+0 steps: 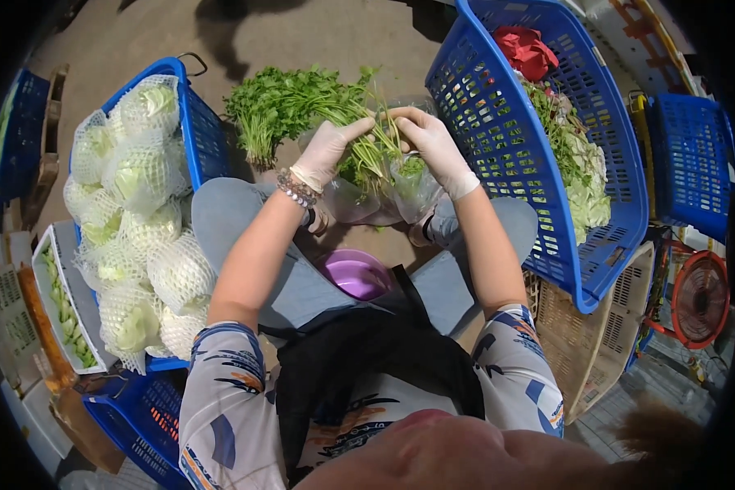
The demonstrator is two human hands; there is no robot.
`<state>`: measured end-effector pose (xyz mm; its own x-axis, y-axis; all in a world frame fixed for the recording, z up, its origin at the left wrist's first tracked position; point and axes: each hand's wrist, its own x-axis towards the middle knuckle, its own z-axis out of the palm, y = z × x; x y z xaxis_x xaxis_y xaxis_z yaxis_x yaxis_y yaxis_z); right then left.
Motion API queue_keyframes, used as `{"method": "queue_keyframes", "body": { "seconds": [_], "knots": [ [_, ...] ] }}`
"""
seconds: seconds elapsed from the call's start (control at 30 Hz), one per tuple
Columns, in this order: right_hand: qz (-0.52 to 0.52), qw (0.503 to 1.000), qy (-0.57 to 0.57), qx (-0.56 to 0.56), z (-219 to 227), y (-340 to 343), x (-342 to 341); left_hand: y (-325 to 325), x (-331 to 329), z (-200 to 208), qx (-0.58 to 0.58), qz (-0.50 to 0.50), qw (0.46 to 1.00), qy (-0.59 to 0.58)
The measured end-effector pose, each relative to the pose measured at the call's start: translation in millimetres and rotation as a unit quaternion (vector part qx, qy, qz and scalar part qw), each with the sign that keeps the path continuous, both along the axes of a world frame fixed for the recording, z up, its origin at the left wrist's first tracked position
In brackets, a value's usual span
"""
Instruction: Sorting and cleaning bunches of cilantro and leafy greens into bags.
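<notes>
My left hand (pixel 325 152), in a white glove with a beaded bracelet at the wrist, is closed around the stems of a bunch of coriander-like greens (pixel 371 151). The leafy tops point up and left, the stem ends toward me. Also gloved, my right hand (pixel 434 149) is closed at the bunch's right side, with thin stems at its fingertips. Below the hands lies a clear plastic bag (pixel 355 206) with loose green bits in and around it. A larger pile of the same greens (pixel 273 110) rests on the ground just beyond my left hand.
At left, a blue crate (pixel 208 135) holds cabbages in white foam nets (pixel 143 180). A tall blue basket (pixel 498 139) at right contains leafy scraps and a red crumpled bag (pixel 524 53). Between my legs sits a purple basin (pixel 355 273). A red fan (pixel 699 299) stands far right.
</notes>
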<state>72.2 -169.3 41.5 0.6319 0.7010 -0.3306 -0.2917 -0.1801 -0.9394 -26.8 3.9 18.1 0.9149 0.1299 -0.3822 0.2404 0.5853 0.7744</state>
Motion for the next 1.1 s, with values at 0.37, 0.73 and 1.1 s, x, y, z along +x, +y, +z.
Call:
{"method": "queue_keyframes", "body": {
  "seconds": [0.37,0.73,1.1],
  "knots": [
    [0.061,0.889,-0.428,-0.152,10.2,-0.1,-7.9,5.4,5.6,-13.7,0.02,0.133,0.99,-0.052],
    [-0.014,0.975,-0.197,-0.098,-26.4,16.3,-18.9,-5.1,4.0,-17.2,0.067,0.151,0.985,-0.049],
    [-0.049,0.996,-0.063,-0.04,-18.3,18.8,-18.2,0.7,5.5,-17.3,0.036,0.144,0.988,-0.047]
  ]
}}
